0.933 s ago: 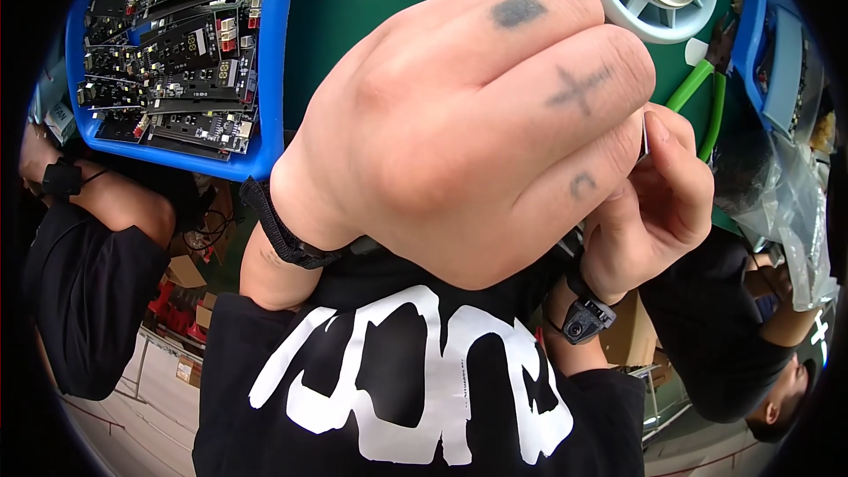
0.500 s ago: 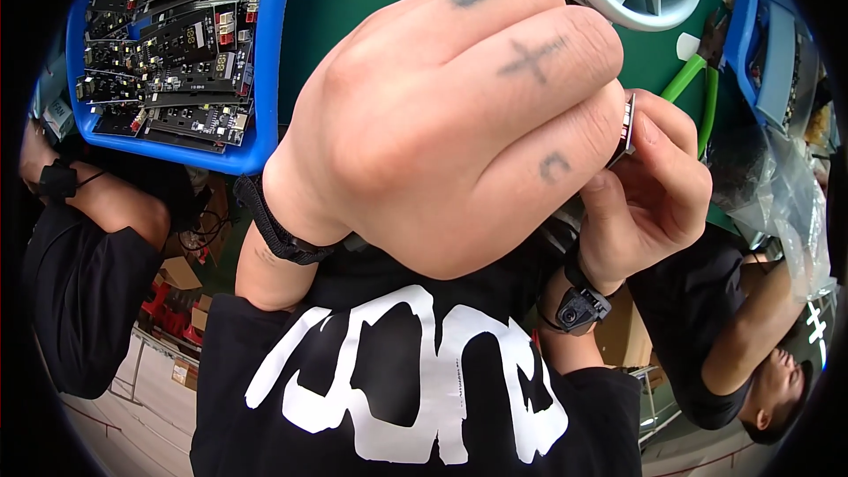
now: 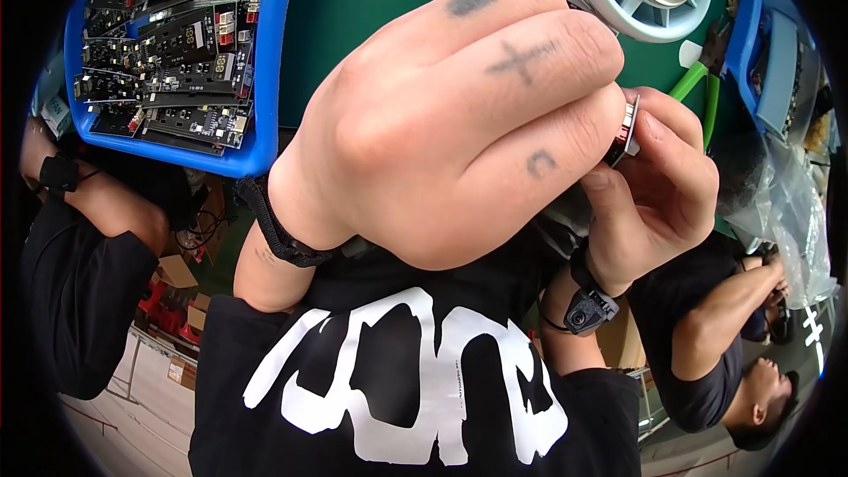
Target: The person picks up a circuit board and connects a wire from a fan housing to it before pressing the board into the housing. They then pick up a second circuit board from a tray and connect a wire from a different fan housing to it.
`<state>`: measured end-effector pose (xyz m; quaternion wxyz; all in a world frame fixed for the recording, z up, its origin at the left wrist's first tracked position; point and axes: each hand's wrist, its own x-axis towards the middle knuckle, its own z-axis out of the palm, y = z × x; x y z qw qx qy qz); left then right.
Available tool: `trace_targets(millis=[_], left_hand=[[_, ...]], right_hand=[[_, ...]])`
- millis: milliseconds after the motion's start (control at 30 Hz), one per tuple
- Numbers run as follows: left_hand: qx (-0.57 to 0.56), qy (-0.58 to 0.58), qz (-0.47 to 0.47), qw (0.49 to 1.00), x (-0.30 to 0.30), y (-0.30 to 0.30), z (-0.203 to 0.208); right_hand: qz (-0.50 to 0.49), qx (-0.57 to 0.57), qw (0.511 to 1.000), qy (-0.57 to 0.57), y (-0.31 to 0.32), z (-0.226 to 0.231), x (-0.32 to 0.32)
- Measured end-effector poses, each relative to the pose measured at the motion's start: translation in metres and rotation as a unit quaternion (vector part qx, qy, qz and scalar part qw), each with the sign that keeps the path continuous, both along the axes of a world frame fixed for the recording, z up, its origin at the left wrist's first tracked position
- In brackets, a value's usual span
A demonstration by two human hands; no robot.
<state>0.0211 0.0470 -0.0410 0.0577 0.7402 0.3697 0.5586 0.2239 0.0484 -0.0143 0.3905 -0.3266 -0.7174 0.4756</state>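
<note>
- I watch from afar: my right hand pinches a small circuit board by its edge, forefinger on the outer face and thumb near its lower end.
- My left hand is turned with its back to me, fingers curled; the fingertips are hidden, so I cannot tell whether they grip anything. The little-finger side covers part of the board.
- That board sits between the two hands, raised above the green counter. I judge it light and stiff, with fragile raised parts; I'd hold it by the bare edges, off the components.
- To the left, a blue tray holds many black circuit boards.
- Far right stands a pale blue slatted housing with a round metal hub; green-handled cutters lie just nearer.
</note>
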Motion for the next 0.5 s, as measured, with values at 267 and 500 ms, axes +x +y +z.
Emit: trace_targets(millis=[267, 500], left_hand=[[-0.035, -0.045, 0.021, 0.998, 0.006, -0.005, 0.003], [-0.034, -0.025, 0.020, 0.999, 0.004, -0.004, 0.007]], right_hand=[[-0.033, -0.107, 0.991, 0.072, -0.009, 0.000, -0.002], [-0.075, -0.115, 0.982, 0.128, -0.010, -0.002, -0.014]])
